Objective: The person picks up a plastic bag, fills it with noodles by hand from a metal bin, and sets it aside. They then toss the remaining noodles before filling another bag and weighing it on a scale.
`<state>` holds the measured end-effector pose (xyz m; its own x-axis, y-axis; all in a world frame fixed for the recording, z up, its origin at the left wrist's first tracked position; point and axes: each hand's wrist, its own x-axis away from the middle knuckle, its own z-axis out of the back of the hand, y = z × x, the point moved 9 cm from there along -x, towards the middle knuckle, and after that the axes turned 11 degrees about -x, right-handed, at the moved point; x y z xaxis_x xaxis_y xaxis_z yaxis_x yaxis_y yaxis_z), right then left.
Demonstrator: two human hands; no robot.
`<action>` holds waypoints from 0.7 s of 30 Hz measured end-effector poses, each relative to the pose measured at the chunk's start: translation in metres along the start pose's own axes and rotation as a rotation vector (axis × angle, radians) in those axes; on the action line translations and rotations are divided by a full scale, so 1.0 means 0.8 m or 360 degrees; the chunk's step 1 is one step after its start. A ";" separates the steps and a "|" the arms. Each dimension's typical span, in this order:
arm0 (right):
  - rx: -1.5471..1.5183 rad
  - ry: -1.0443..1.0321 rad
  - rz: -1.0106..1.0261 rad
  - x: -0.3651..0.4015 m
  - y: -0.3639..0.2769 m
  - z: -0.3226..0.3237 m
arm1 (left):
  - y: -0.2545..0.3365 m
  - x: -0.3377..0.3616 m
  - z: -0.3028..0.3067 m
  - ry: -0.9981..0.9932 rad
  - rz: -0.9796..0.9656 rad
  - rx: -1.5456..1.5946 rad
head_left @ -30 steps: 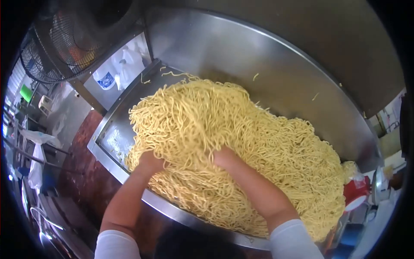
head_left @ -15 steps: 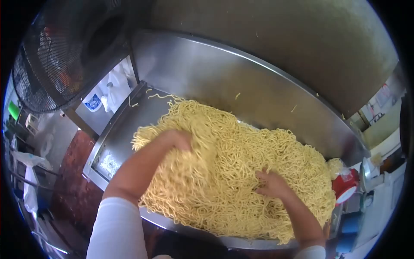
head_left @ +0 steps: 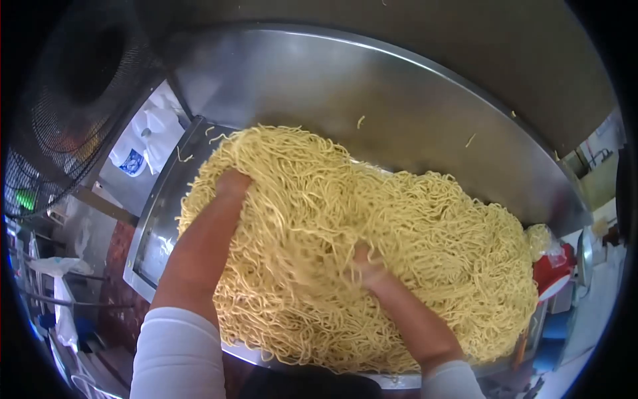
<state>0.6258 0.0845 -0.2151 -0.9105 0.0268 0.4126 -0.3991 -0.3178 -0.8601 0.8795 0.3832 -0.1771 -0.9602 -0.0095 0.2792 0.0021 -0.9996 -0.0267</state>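
Observation:
A large heap of yellow noodles [head_left: 445,246] lies in a shallow metal tray [head_left: 147,266]. At the heap's upper left, my left hand [head_left: 232,183] is sunk among the strands, its fingers closed round a bunch and mostly covered. Noodles stretch from there down toward the middle, where some are blurred by motion. My right hand [head_left: 367,267] reaches into the centre of the heap. Its thumb side shows, but strands and blur hide most of the fingers, so their grip cannot be made out.
A tall metal back panel [head_left: 292,73] rises behind the tray, with a few stray noodles stuck to it. A caged fan [head_left: 73,126] stands at the upper left. On the right are a red container [head_left: 553,271] and a clear plastic bag [head_left: 541,241].
My left hand has shifted up and left across the heap, and my right hand has moved left and sunk among the noodles. The noodles now bulge higher at the upper left.

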 end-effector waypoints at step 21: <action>0.0855 0.0608 0.0054 0.019 -0.035 0.019 | -0.119 0.079 0.045 -0.0576 -0.0108 0.1496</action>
<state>0.6249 0.0793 -0.1800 -0.9353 0.3118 0.1673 -0.3504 -0.7505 -0.5604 0.8290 0.4767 -0.1224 -0.8243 0.1974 0.5307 0.3199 -0.6111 0.7241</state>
